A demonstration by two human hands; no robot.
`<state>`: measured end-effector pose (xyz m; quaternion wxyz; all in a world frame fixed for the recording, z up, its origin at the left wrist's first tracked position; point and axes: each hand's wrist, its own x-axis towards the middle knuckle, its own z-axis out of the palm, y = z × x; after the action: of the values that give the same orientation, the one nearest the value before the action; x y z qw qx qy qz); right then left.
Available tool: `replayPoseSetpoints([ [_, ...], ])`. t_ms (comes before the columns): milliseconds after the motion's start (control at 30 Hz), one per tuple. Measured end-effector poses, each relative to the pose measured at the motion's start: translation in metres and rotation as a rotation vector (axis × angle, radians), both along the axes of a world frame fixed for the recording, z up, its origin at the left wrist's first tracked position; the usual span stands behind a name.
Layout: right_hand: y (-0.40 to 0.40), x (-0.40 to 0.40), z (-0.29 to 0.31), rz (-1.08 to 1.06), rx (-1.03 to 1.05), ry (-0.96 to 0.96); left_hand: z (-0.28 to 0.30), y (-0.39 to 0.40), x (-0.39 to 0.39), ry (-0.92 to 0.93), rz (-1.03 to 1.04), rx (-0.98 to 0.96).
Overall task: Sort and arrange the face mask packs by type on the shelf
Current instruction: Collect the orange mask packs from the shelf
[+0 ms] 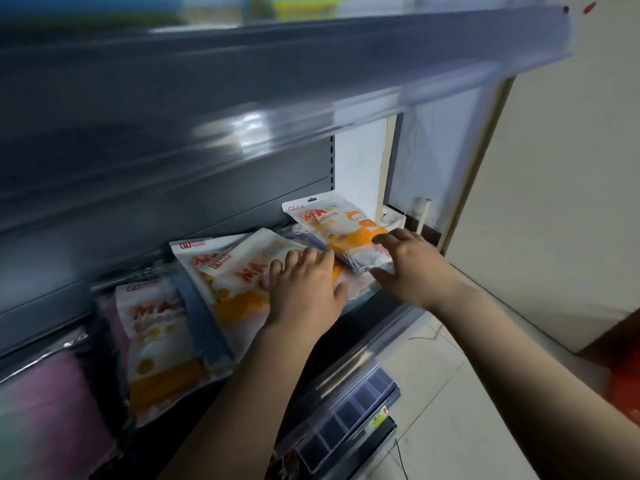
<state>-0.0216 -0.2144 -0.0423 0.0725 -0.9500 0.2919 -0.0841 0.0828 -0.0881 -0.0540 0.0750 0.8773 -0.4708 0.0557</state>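
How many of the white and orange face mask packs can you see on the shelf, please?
4: one at the left, two overlapping in the middle under the left hand, one at the right under the right hand. More may lie hidden.
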Motion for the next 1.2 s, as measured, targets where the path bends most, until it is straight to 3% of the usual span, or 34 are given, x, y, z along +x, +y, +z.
replayPoseSetpoints([
  [267, -0.071, 0.023, -0.016, 0.138, 0.093, -0.035, -0.006, -0.053, -0.008, 0.032, 0.115, 0.028],
  [800, -0.185, 0.069, -0.043, 0.421, 0.411, 0.004, -0.026, -0.129, -0.018, 0.119, 0.632, 0.142],
  [967, -0.193, 0.082, -0.049, 0.424, 0.495, 0.061, -0.032, -0.139, -0.023, 0.110, 0.683, 0.220],
  [1200, -0.200, 0.090, -0.056, 0.282, 0.776, -0.060, -0.037, -0.145, -0.030, 0.089, 0.670, 0.186],
])
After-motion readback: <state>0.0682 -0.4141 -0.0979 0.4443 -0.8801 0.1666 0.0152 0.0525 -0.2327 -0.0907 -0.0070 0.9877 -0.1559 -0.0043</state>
